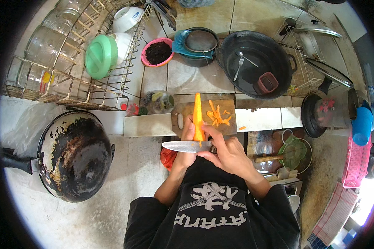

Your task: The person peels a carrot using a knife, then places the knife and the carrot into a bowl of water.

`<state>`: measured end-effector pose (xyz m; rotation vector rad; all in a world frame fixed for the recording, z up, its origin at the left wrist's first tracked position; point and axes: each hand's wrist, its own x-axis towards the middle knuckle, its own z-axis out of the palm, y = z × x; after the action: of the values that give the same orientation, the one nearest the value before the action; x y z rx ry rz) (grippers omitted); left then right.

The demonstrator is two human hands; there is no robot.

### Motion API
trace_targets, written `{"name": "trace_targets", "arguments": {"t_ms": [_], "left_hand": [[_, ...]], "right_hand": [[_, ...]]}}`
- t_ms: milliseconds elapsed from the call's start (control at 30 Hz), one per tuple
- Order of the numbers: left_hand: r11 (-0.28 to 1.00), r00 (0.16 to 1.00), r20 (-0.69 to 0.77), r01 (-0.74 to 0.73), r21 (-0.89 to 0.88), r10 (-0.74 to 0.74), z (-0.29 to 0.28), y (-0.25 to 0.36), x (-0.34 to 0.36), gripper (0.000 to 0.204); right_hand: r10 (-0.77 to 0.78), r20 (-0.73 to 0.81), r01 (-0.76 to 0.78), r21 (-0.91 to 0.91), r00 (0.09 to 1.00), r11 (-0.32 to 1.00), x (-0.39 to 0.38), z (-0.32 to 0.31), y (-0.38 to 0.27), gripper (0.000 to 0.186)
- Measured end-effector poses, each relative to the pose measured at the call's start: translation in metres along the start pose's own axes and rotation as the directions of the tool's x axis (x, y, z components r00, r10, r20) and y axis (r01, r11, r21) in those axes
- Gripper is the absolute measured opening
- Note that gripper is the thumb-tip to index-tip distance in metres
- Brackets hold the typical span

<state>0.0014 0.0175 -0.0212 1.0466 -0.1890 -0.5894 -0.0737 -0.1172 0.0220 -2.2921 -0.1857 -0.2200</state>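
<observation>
My left hand [185,157] is closed round an orange carrot [198,114], its pointed end toward the top of the view. My right hand [228,155] grips a knife [183,146], the blade lying crosswise at the carrot's lower end and reaching left past my left hand, partly hiding it. My right forefinger is at the carrot's side. Beyond the hands lies a wooden cutting board [184,108] with orange peelings [218,118] on its right part. A small peeling lies on the white tiles to the right.
A dish rack [87,89] is upper left, a blackened pan [77,157] left. At the back are a pink bowl [170,43], a sieve [199,41] and a black basin [224,50] with cutlery. Lids [328,70], a blue cup [361,128] and a pink basket [357,164] are right.
</observation>
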Motion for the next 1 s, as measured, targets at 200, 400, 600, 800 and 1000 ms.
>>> {"name": "trace_targets", "arguments": {"t_ms": [200,400,600,800,1000], "left_hand": [[0.998,0.999,0.041,0.0,0.057,-0.003,-0.003,-0.002,-0.002,0.03],[0.983,1.0,0.02,0.016,0.185,-0.02,-0.005,-0.009,-0.006,0.037],[0.985,0.995,-0.019,0.096,0.145,-0.094,0.007,0.002,-0.011,0.041],[0.997,0.99,0.129,0.042,0.066,-0.05,-0.009,0.002,-0.003,0.046],[0.995,0.992,0.081,0.096,0.001,-0.096,-0.001,0.014,0.003,0.063]], "right_hand": [[-0.035,-0.085,0.034,-0.005,0.996,0.999,0.003,0.005,0.006,0.067],[0.064,-0.094,-0.064,0.006,0.994,0.998,0.009,0.0,0.008,0.061],[0.038,-0.214,-0.033,0.025,0.976,0.999,0.01,-0.003,0.019,0.058],[0.042,-0.269,-0.042,0.005,0.962,0.999,0.004,-0.01,0.026,0.059],[0.069,-0.124,-0.07,-0.006,0.99,0.998,0.002,-0.018,0.016,0.058]]}}
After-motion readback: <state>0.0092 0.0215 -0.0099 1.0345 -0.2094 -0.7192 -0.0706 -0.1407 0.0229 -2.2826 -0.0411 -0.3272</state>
